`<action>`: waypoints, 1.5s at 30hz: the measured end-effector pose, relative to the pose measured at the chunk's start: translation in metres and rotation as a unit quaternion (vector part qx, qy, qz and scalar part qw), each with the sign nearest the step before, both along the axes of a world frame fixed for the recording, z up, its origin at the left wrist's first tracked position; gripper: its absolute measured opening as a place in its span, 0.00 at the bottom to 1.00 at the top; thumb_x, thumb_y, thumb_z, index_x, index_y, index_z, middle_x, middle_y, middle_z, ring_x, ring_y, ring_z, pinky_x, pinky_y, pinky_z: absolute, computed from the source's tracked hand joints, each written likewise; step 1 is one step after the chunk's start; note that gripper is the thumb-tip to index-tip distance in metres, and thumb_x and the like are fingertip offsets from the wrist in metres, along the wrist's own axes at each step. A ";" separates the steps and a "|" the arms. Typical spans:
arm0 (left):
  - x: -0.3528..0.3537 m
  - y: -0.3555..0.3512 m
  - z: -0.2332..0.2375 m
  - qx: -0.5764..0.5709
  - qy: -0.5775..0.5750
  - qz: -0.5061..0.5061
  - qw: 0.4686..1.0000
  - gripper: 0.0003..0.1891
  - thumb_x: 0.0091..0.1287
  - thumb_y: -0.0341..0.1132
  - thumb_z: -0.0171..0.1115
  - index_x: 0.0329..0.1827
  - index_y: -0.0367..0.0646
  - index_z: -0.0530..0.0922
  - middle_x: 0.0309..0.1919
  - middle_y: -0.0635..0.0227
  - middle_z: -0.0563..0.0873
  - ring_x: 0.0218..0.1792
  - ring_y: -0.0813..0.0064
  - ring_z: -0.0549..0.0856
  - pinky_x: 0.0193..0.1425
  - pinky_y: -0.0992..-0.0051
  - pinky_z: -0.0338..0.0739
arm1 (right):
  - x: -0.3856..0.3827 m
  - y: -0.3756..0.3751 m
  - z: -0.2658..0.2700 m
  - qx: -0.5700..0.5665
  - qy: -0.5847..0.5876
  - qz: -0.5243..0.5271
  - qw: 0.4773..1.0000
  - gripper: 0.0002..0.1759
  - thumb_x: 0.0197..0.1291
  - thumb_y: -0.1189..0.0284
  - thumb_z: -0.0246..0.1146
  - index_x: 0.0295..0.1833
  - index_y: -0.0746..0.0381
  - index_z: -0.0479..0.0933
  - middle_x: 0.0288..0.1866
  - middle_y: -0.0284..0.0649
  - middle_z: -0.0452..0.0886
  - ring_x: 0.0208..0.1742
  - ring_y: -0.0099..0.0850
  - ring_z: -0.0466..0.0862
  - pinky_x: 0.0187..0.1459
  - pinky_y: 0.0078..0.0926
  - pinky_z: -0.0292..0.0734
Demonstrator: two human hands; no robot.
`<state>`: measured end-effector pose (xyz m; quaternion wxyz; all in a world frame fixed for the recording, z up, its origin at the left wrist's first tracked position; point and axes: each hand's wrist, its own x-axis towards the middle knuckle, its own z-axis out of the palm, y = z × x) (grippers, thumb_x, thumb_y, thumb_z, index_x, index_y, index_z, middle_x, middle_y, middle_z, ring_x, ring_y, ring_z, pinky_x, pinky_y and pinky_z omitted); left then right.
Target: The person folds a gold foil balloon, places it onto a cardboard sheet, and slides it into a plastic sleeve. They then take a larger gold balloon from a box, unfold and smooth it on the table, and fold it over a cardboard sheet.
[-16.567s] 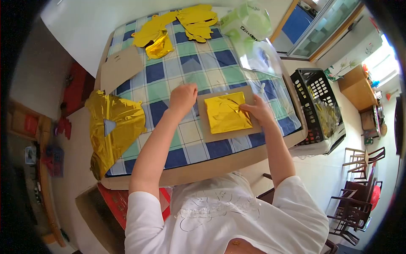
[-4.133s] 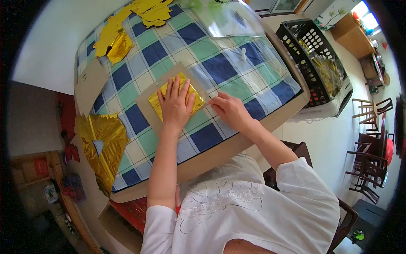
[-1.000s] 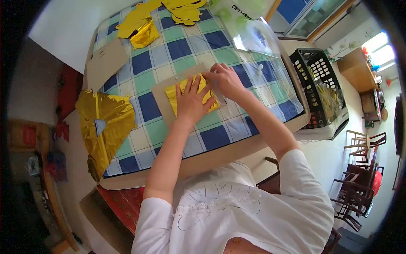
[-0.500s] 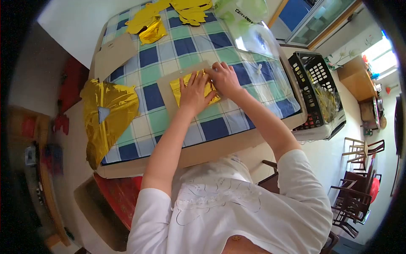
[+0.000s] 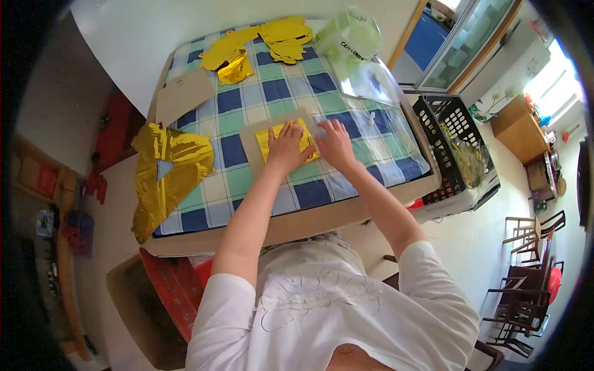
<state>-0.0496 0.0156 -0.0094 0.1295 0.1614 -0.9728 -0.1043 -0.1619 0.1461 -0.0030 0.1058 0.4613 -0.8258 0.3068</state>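
Note:
A square piece of gold foil [image 5: 263, 137] lies on a piece of brown cardboard [image 5: 249, 142] on the checked cloth. My left hand [image 5: 286, 150] is open and rests on the foil with its fingers spread. My right hand [image 5: 336, 146] is at the right edge of the foil and cardboard, fingers apart and slightly bent, with nothing visible in them. Whether its fingertips touch the cardboard is hard to tell. To the left, a large crumpled sheet of gold foil [image 5: 185, 151] with a hole hangs over the table's edge.
Behind my hands lie flat gold cutouts [image 5: 284, 34] and a folded piece of gold foil [image 5: 236, 68]. Another cardboard piece [image 5: 182, 98] is at the left. A green and white plastic bag [image 5: 349, 37] stands at the back right, and a black crate [image 5: 455, 142] is beside the table.
My right hand has loosened from a curled grip at the foil's edge and drawn slightly away to the right. The left hand stays on the foil. The view has shifted slightly.

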 end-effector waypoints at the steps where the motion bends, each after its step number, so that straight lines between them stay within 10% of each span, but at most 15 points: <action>1: 0.000 0.000 0.000 0.007 0.002 0.000 1.000 0.34 0.65 0.60 0.54 0.66 0.45 0.66 0.72 0.61 0.64 0.75 0.61 0.58 0.73 0.39 0.44 | 0.008 0.007 0.001 0.006 0.001 0.002 1.000 0.21 0.54 0.63 0.65 0.53 0.57 0.73 0.49 0.43 0.74 0.53 0.45 0.73 0.53 0.42 0.70; 10: -0.001 0.002 0.004 0.020 0.002 0.003 1.000 0.35 0.64 0.60 0.56 0.65 0.44 0.68 0.73 0.64 0.63 0.75 0.65 0.57 0.75 0.42 0.44 | 0.022 0.023 0.018 0.114 -0.030 -0.011 0.993 0.25 0.53 0.58 0.68 0.55 0.53 0.73 0.53 0.41 0.73 0.58 0.44 0.71 0.55 0.45 0.68; 16: -0.002 0.001 0.001 0.023 0.008 0.006 1.000 0.34 0.65 0.61 0.54 0.65 0.46 0.66 0.73 0.61 0.63 0.75 0.62 0.58 0.74 0.39 0.44 | -0.014 0.024 0.010 0.035 -0.266 -0.042 0.962 0.15 0.53 0.62 0.67 0.42 0.60 0.80 0.38 0.47 0.84 0.43 0.46 0.83 0.45 0.41 0.77; 20: -0.001 0.000 0.000 0.032 0.032 -0.002 0.999 0.33 0.65 0.58 0.55 0.66 0.47 0.66 0.71 0.60 0.65 0.75 0.60 0.58 0.74 0.40 0.43 | -0.010 0.028 0.016 0.117 -0.204 -0.057 0.970 0.14 0.51 0.62 0.66 0.36 0.62 0.82 0.33 0.50 0.84 0.38 0.47 0.84 0.40 0.40 0.79; 28: 0.011 0.000 0.022 0.033 0.344 -0.020 0.938 0.19 0.64 0.41 0.62 0.55 0.45 0.75 0.58 0.57 0.75 0.64 0.56 0.70 0.66 0.51 0.62 | -0.010 0.028 0.018 0.123 -0.216 -0.045 0.968 0.15 0.49 0.62 0.66 0.30 0.65 0.82 0.30 0.50 0.84 0.34 0.44 0.85 0.38 0.39 0.78; 36: 0.044 0.068 0.019 0.067 0.248 -0.078 0.963 0.04 0.58 0.30 0.65 0.34 0.41 0.81 0.31 0.64 0.82 0.39 0.62 0.82 0.41 0.64 0.79 | 0.004 0.039 0.021 -0.016 -0.535 0.003 0.845 0.20 0.54 0.81 0.64 0.52 0.65 0.68 0.25 0.43 0.81 0.24 0.27 0.81 0.23 0.25 0.77; 45: 0.034 0.080 0.013 0.065 0.204 -0.039 0.976 0.03 0.55 0.30 0.66 0.30 0.41 0.80 0.31 0.64 0.81 0.39 0.61 0.82 0.41 0.64 0.78 | 0.016 0.045 0.022 -0.052 -0.564 0.016 0.824 0.23 0.56 0.82 0.64 0.56 0.63 0.65 0.28 0.42 0.81 0.25 0.25 0.82 0.24 0.23 0.78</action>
